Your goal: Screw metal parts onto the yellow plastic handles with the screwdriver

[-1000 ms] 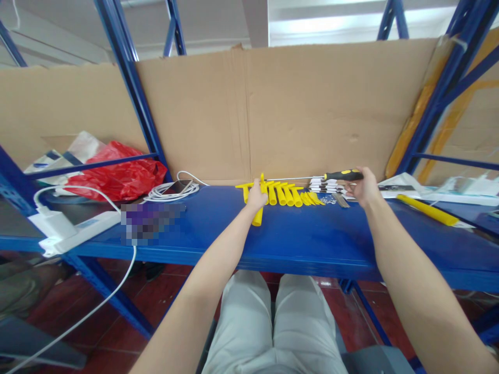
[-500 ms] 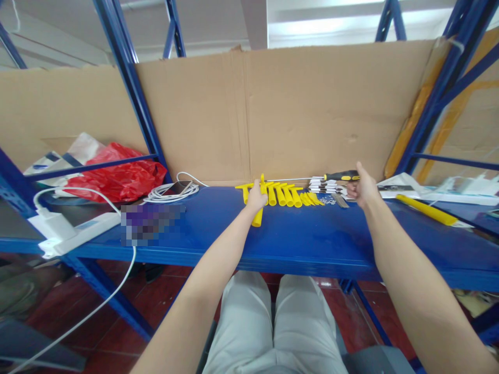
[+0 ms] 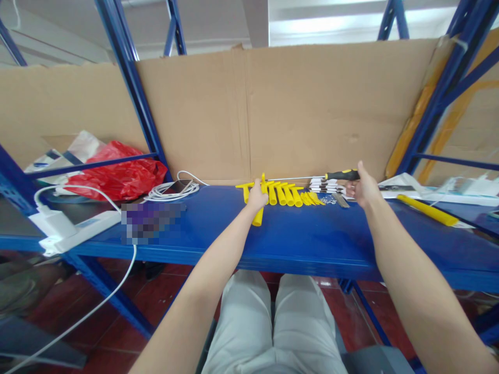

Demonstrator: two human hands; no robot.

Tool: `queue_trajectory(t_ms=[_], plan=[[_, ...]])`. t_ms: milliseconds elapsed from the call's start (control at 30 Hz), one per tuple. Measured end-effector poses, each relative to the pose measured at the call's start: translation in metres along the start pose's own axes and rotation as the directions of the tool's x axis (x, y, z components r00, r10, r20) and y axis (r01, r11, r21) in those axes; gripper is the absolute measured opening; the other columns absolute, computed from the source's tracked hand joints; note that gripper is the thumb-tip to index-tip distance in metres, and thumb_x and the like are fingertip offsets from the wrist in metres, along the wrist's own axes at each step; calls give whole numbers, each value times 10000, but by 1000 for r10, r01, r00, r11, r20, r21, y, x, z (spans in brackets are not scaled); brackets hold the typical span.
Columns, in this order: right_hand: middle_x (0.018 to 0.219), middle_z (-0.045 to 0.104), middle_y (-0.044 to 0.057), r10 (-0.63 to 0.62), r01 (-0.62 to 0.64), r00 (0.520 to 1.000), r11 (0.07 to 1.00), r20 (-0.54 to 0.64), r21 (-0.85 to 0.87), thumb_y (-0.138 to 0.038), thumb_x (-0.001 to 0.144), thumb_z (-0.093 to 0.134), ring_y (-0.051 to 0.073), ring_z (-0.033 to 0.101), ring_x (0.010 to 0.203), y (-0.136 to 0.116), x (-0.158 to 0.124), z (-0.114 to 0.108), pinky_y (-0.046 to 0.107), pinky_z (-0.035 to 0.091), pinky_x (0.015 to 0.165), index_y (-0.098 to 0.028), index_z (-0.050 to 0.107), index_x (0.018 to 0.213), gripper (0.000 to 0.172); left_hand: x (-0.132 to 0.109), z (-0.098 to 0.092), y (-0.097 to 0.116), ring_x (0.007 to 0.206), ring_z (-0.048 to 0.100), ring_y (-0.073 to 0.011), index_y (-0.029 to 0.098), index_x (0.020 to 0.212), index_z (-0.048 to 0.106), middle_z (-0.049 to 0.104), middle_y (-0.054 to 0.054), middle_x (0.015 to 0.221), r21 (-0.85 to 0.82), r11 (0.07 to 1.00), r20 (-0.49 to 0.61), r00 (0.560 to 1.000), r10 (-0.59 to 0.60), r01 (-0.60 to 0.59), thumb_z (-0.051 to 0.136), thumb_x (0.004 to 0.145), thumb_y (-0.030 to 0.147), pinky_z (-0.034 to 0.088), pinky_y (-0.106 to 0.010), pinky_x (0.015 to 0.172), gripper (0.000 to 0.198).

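Note:
My left hand point(image 3: 258, 196) is closed around a yellow T-shaped plastic handle point(image 3: 258, 217), holding it on the blue shelf with its round grip pointing toward me. A long screwdriver point(image 3: 342, 175) with a black and yellow grip lies in my right hand point(image 3: 365, 188), fingers closed and thumb up. Its shaft runs level to the left, and the tip meets the top of the held handle. More yellow T-shaped handles point(image 3: 289, 196) form a row just right of my left hand. Beyond them lie small flat yellow pieces point(image 3: 311, 198), tiny shiny bits point(image 3: 328, 200) and flat metal strips point(image 3: 341, 201).
A stack of white and brown pieces point(image 3: 324, 185) stands behind the small parts. On the right lies a yellow tube point(image 3: 428, 210). A coiled white cable point(image 3: 167, 192), red plastic bag point(image 3: 117, 171) and power strip point(image 3: 83, 232) are on the left. Cardboard point(image 3: 312, 114) backs the shelf point(image 3: 304, 239).
The view has shifted very slightly. Both hands keep their grip, and the screwdriver stays against the yellow handle in nearly the same position.

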State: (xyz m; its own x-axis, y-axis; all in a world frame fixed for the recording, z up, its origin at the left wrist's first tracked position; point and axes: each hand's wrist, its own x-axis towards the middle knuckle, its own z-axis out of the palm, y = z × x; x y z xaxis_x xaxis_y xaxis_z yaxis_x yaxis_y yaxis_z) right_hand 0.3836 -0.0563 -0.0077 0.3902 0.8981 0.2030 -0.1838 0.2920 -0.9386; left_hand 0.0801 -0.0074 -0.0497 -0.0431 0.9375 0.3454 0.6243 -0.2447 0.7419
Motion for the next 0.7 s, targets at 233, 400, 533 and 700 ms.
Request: queue_trajectory(t_ms=[233, 400, 533, 700], plan=[[489, 388, -25, 2, -7, 995, 999, 102, 52, -544, 833, 592, 113, 331, 391, -2, 1, -4, 223, 258, 323, -253, 375, 684, 392, -3, 0, 2, 1041, 734, -242, 207, 1343, 492, 709, -113, 1221, -29, 1000, 23, 1000, -7, 8, 571, 771, -11, 598, -371, 900, 617], [488, 367, -20, 16, -21, 997, 998, 75, 61, -584, 822, 590, 127, 335, 406, -1, 6, -10, 229, 260, 330, -259, 349, 682, 428, -4, -2, 3, 991, 740, -241, 197, 1339, 483, 704, -121, 1235, -40, 999, 54, 999, -5, 7, 565, 741, -21, 616, -357, 844, 642], [480, 361, -26, 27, -29, 999, 998, 40, 60, -564, 837, 559, 120, 316, 395, -3, 4, -11, 229, 253, 329, -262, 335, 680, 408, -4, -3, 5, 901, 743, -219, 200, 1356, 457, 709, -110, 1212, -41, 998, 69, 997, -39, 42, 565, 745, -13, 620, -327, 773, 656], [456, 370, -31, 44, -39, 997, 996, -58, 80, -435, 864, 526, 109, 287, 372, -2, 4, -10, 232, 222, 323, -263, 348, 695, 300, -6, -4, 7, 1017, 728, -231, 202, 1363, 456, 695, -118, 1255, -16, 1000, 48, 999, -4, 5, 549, 766, -18, 598, -361, 883, 643]])
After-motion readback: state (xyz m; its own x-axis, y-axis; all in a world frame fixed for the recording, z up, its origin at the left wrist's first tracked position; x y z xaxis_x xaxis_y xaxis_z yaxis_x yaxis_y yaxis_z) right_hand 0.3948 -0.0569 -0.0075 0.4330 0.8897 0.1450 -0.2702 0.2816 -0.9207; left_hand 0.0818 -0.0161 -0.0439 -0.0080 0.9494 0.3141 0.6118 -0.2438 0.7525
